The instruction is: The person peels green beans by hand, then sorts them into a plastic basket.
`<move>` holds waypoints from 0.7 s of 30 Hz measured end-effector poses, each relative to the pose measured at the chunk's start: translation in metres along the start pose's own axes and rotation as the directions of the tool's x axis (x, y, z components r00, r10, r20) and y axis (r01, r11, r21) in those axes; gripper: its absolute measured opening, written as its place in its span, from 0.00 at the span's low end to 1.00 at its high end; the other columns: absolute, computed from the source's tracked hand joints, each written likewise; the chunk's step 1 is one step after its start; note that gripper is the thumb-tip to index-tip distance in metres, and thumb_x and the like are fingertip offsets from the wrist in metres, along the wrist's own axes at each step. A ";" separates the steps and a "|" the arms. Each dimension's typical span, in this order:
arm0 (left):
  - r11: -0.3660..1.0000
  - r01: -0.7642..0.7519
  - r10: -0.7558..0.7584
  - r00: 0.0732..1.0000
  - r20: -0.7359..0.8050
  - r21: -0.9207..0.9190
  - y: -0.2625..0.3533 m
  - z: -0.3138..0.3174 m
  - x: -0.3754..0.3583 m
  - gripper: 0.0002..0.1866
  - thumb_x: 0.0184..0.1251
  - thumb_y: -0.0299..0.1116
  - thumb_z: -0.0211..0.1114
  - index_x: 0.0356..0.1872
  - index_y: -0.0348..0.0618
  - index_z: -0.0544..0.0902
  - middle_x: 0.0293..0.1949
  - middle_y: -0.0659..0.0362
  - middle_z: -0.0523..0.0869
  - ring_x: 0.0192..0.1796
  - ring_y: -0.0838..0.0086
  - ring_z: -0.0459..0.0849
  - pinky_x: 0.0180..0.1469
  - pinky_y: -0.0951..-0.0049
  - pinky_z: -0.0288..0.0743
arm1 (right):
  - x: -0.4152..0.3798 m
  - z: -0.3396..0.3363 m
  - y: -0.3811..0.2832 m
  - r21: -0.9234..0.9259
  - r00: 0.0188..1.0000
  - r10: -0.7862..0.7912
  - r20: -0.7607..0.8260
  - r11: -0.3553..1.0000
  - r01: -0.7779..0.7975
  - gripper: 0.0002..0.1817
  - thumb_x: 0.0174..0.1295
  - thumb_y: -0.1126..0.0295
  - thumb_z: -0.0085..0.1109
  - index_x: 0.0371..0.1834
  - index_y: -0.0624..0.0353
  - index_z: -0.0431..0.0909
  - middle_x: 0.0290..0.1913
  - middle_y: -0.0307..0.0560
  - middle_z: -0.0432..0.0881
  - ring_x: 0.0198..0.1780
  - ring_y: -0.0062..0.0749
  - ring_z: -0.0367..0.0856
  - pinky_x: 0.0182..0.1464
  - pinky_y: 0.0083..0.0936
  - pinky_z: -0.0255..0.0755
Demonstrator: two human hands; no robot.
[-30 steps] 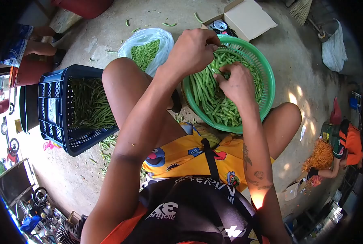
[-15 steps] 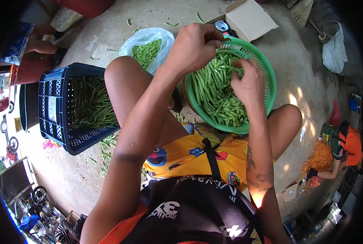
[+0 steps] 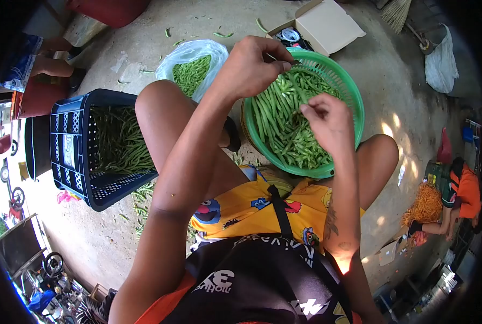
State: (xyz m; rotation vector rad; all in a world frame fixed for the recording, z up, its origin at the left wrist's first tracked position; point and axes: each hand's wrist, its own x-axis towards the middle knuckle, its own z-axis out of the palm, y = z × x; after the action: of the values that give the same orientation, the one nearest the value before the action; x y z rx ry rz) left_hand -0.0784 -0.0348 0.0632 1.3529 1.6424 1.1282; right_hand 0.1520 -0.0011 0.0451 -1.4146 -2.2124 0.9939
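Over a green plastic basin (image 3: 358,116) heaped with green beans (image 3: 276,110), both my hands are raised. My left hand (image 3: 254,67) is above the basin's far left rim, thumb and fingers pinched together; what lies at its fingertips is too small to make out. My right hand (image 3: 331,121) hangs over the right part of the heap with thumb and forefinger pinched. From its fingertips a single green bean (image 3: 299,89) seems to slant up toward my left hand. Some of the beans below are hidden by my right hand.
A dark blue crate (image 3: 71,148) with beans inside lies tipped at my left. Beyond my knee sits a plastic bag (image 3: 167,67) of bean pieces. An opened cardboard box (image 3: 330,27) stands behind the basin. At far right, a person (image 3: 467,189) crouches by an orange heap (image 3: 423,204).
My right hand has drawn back from the heap, lower in view, its fingers now pinched. My left hand has shifted slightly down, still pinched. The view has tilted slightly.
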 end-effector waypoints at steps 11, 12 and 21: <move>0.868 0.221 0.013 0.886 0.464 -0.446 -0.005 0.074 0.002 0.15 0.60 0.22 0.74 0.49 0.33 0.89 0.37 0.60 0.90 0.40 0.79 0.87 0.49 0.77 0.81 | -0.070 -0.036 0.023 0.466 0.983 0.116 -0.141 0.884 -0.038 0.08 0.63 0.78 0.73 0.39 0.68 0.82 0.32 0.38 0.85 0.32 0.12 0.77 0.35 0.13 0.71; 0.868 0.239 0.032 0.848 0.528 -0.435 -0.005 0.079 0.002 0.15 0.60 0.22 0.74 0.50 0.33 0.89 0.37 0.60 0.90 0.40 0.79 0.87 0.49 0.78 0.81 | -0.073 -0.036 0.025 0.505 0.984 0.130 -0.122 0.862 -0.051 0.07 0.64 0.78 0.73 0.40 0.68 0.83 0.33 0.38 0.85 0.33 0.13 0.78 0.36 0.13 0.72; 0.827 0.327 -0.013 0.824 0.566 -0.458 -0.009 0.096 0.003 0.14 0.53 0.20 0.73 0.44 0.34 0.91 0.34 0.57 0.91 0.38 0.76 0.88 0.45 0.75 0.82 | -0.098 -0.038 0.047 0.743 0.978 0.204 -0.040 0.661 -0.107 0.08 0.66 0.82 0.69 0.46 0.70 0.83 0.40 0.42 0.87 0.41 0.16 0.83 0.46 0.13 0.76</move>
State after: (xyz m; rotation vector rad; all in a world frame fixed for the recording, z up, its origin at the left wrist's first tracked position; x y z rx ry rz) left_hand 0.0059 -0.0148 0.0201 0.9882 0.9095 0.8850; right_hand 0.2498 -0.0612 0.0476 -1.2123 -1.3187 1.5796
